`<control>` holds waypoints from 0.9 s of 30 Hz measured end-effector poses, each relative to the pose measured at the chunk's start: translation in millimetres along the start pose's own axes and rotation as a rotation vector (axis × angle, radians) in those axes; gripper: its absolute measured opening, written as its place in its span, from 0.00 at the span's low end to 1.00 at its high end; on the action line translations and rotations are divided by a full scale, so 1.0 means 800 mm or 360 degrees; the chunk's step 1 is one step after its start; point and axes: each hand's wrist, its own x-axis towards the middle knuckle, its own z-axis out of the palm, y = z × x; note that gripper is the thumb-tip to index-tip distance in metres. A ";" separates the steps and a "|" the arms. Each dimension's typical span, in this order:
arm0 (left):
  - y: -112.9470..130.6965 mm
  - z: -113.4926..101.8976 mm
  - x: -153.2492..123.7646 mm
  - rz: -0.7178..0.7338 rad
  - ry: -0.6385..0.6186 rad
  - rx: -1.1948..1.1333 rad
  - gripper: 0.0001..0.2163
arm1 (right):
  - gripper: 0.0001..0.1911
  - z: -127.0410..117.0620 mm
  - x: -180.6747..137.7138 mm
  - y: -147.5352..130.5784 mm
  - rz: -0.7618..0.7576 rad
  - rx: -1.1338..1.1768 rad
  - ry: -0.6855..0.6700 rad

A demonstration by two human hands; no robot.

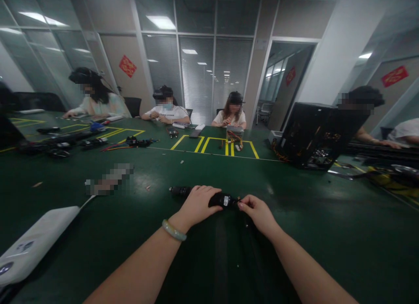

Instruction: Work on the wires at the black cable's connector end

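A black electric screwdriver (216,200) lies crosswise on the green table, its narrow tip pointing left and a small white label near its right end. My left hand (200,202), with a bangle at the wrist, is wrapped over its middle from above. At the tail end, my right hand (254,210) pinches the black cable (248,234) close to where it meets the tool. The fingertips partly hide that joint. From there the dark cable runs down towards me and is hard to make out against the table.
A white power bank (39,240) with a white cable lies at left. Black tools and coloured wires (134,142) lie farther back. A black computer case (322,136) stands back right. Yellow tape (203,144) marks the table. Several people sit around the far side.
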 end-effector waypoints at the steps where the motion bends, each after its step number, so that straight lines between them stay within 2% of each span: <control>1: 0.004 0.001 0.000 0.0022 0.0005 -0.0001 0.24 | 0.11 0.002 0.001 0.002 0.0005 0.0024 0.0022; 5: 0.025 0.005 0.006 0.0152 0.0017 0.0002 0.25 | 0.12 0.007 0.001 0.004 -0.0039 0.0084 0.0039; 9: 0.047 0.014 0.020 0.0201 -0.0031 0.0063 0.18 | 0.13 0.007 0.001 0.001 -0.0089 0.0050 0.0024; 13: 0.061 0.023 0.036 0.0093 -0.0092 0.0173 0.09 | 0.12 0.007 0.001 0.000 -0.0097 -0.0102 -0.0006; 19: 0.062 0.025 0.041 0.0046 -0.0082 0.0192 0.07 | 0.14 0.010 -0.007 -0.008 -0.0042 -0.0297 -0.0021; 21: 0.060 0.023 0.039 0.0073 -0.0085 0.0167 0.07 | 0.14 0.008 -0.011 -0.011 0.0022 -0.0249 -0.0081; 24: 0.057 0.022 0.036 0.0109 -0.0094 0.0157 0.08 | 0.13 0.001 -0.016 -0.015 0.0102 -0.0229 -0.0281; 27: 0.054 0.025 0.035 0.0122 -0.0067 0.0153 0.08 | 0.11 -0.007 -0.018 -0.018 0.0074 -0.0215 -0.0406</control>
